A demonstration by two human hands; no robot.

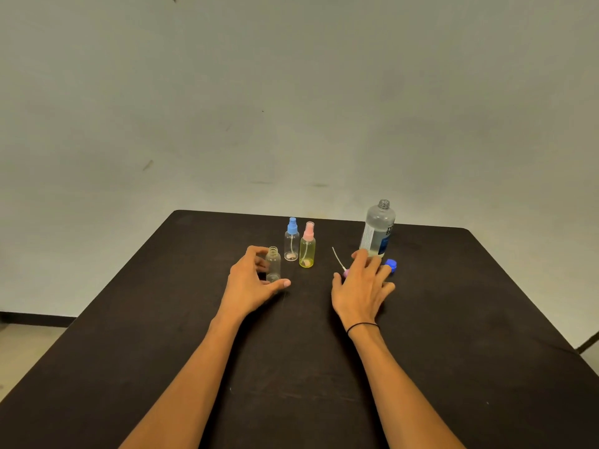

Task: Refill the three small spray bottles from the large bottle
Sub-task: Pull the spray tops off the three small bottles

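— One view only, from head height, worn above the near edge of the dark matte rectangular table (453, 319); looking forward and slightly down.

— Wide-angle?

— Yes: table edges splaying outward, plain pale wall (291, 92) filling the upper half. Both bare forearms entering from the bottom edge, close to the lens. Far table edge near mid-frame. No second view to overlap.
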